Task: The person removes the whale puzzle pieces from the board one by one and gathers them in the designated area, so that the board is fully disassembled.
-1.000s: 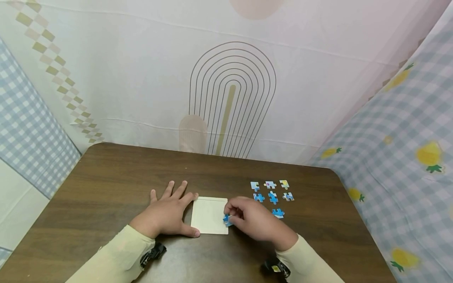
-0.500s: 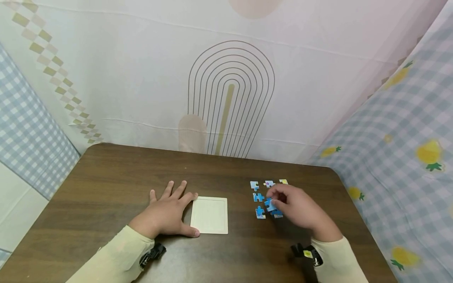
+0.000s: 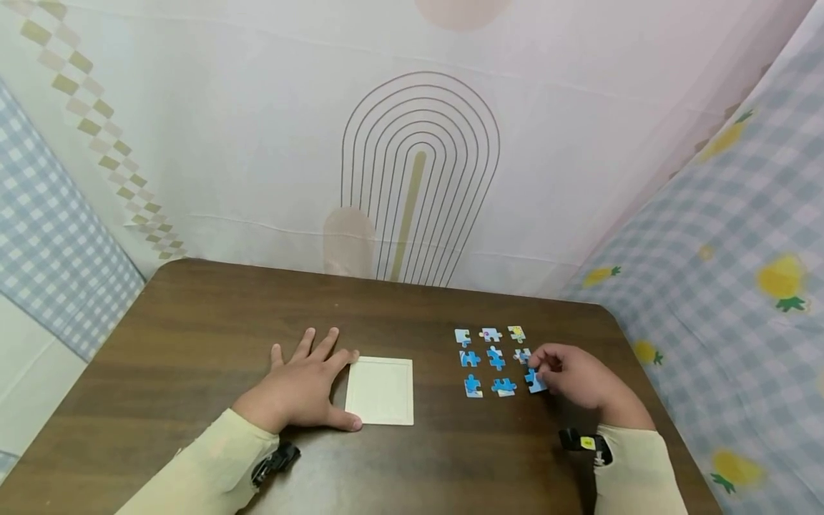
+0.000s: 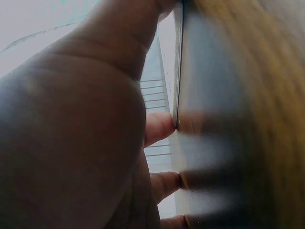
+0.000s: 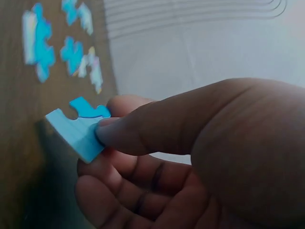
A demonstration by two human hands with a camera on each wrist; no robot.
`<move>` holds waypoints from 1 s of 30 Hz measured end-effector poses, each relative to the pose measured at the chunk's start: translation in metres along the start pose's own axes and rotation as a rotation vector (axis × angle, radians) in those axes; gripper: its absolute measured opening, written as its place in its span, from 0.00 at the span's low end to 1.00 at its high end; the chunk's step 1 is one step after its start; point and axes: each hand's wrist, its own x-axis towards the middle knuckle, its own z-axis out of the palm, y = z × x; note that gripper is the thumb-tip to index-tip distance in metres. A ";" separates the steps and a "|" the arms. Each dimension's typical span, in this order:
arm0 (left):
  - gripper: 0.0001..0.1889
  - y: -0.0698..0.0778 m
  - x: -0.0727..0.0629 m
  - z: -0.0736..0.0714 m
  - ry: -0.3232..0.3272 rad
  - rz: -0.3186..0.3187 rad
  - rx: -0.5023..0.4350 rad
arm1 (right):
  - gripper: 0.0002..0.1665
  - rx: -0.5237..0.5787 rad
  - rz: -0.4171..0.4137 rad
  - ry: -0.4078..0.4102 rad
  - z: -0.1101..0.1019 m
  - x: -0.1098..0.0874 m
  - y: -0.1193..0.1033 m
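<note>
My left hand (image 3: 301, 388) lies spread on the table, thumb and index fingertip touching the left edge of a pale square puzzle tray (image 3: 380, 391). In the left wrist view the tray's thin edge (image 4: 177, 86) shows beside the fingers. My right hand (image 3: 576, 375) pinches a blue jigsaw piece (image 3: 534, 381) between thumb and fingers, at the lower right of the laid-out pieces. Up close in the right wrist view, that held piece (image 5: 78, 131) sits tilted under the thumb. Left of it lie more jigsaw pieces, among them a blue one (image 3: 504, 387) and a yellowish one (image 3: 517, 334).
The brown wooden table (image 3: 425, 472) bears the tray and the pieces, which stand in rough rows. A patterned white cloth (image 3: 257, 143) hangs behind its far edge. A checked cloth (image 3: 721, 300) drapes along the right side.
My right hand has moved right from the tray's right edge, past the rows of pieces, carrying the blue jigsaw piece. My left hand has stayed at the tray.
</note>
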 end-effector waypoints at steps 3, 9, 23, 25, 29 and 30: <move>0.63 -0.001 0.002 0.000 0.002 0.002 0.008 | 0.06 0.006 0.009 -0.016 0.000 0.002 0.007; 0.63 -0.002 0.003 -0.003 0.007 0.000 0.016 | 0.06 0.009 0.044 -0.005 0.000 0.008 0.013; 0.62 -0.001 0.004 -0.002 -0.001 0.001 0.002 | 0.05 -0.020 0.091 -0.006 0.004 0.008 0.013; 0.62 -0.001 0.004 -0.002 -0.007 -0.003 0.012 | 0.05 -0.029 0.090 -0.006 0.005 0.008 0.012; 0.62 -0.001 0.004 0.000 -0.005 -0.009 0.014 | 0.05 -0.059 0.085 0.004 0.007 0.008 0.011; 0.62 -0.001 0.004 0.000 -0.004 -0.009 0.013 | 0.05 -0.068 0.086 0.006 0.007 0.008 0.011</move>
